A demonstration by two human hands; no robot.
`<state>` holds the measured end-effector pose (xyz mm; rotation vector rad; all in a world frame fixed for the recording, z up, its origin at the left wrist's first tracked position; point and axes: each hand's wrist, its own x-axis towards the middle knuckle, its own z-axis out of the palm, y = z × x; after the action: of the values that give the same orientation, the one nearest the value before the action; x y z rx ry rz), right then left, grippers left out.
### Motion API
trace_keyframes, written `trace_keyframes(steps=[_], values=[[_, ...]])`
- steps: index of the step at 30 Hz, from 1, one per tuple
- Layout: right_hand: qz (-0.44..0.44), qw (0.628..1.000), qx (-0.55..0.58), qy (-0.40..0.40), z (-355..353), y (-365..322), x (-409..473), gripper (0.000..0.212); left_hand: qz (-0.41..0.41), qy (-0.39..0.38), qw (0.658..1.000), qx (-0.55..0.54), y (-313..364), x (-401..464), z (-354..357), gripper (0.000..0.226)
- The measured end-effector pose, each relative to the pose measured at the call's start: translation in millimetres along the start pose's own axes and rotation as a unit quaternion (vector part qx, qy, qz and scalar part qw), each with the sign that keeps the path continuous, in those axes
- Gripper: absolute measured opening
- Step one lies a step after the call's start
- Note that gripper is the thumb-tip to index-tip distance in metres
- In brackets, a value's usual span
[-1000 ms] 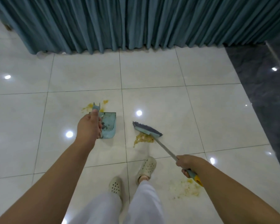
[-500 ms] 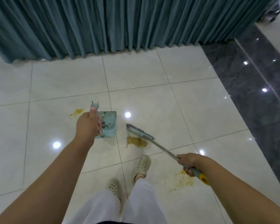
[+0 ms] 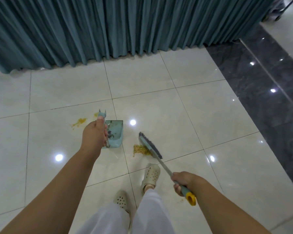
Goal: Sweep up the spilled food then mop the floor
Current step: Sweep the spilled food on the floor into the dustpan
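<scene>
My left hand (image 3: 94,135) grips the handle of a light blue dustpan (image 3: 115,135), whose pan sits on the white tiles just right of the hand. My right hand (image 3: 182,179) is closed on a broom handle with a yellow end cap (image 3: 191,199). The broom head (image 3: 150,144) rests on the floor to the right of the dustpan, against a pile of yellowish spilled food (image 3: 141,149). A yellow smear (image 3: 79,121) lies on the tile left of the dustpan. A few crumbs (image 3: 182,199) show under my right hand.
A teal pleated curtain (image 3: 108,27) hangs to the floor across the back. Dark marble flooring (image 3: 264,92) runs along the right side. My feet in pale perforated clogs (image 3: 151,174) stand just below the food pile. Glossy white tiles surround me.
The broom head has swung round and pushed the food pile a little left, toward the dustpan. The smear near my right hand is now mostly hidden. The view shifted slightly.
</scene>
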<state>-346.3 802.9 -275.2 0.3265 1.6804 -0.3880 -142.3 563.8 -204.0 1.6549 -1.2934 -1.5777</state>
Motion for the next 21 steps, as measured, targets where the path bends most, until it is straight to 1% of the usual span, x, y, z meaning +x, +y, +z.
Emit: trace_keyframes(steps=[4, 10, 13, 16, 19, 21], values=[[-0.007, 1.0, 0.007, -0.003, -1, -6, -14, 0.01, 0.006, 0.008, 1.0, 0.007, 3, 2, -4, 0.048], [-0.04, 0.998, -0.039, 0.034, -12, -32, -30, 0.009, -0.003, 0.008, 1.0, -0.005, 5, 7, -8, 0.046], [-0.046, 0.996, -0.061, 0.05, -14, -56, -14, 0.019, -0.014, 0.014, 1.0, -0.003, 8, 11, -6, 0.045], [-0.038, 0.994, -0.084, 0.054, -13, -78, 6, 0.019, -0.011, 0.018, 1.0, 0.009, 11, 17, -3, 0.044], [-0.034, 0.991, -0.117, 0.051, -9, -88, 19, 0.026, -0.017, 0.026, 0.999, 0.009, 16, 25, 7, 0.044], [-0.027, 0.99, -0.134, 0.032, -15, -90, 20, 0.029, -0.024, 0.025, 0.999, 0.016, 21, 32, 20, 0.045]])
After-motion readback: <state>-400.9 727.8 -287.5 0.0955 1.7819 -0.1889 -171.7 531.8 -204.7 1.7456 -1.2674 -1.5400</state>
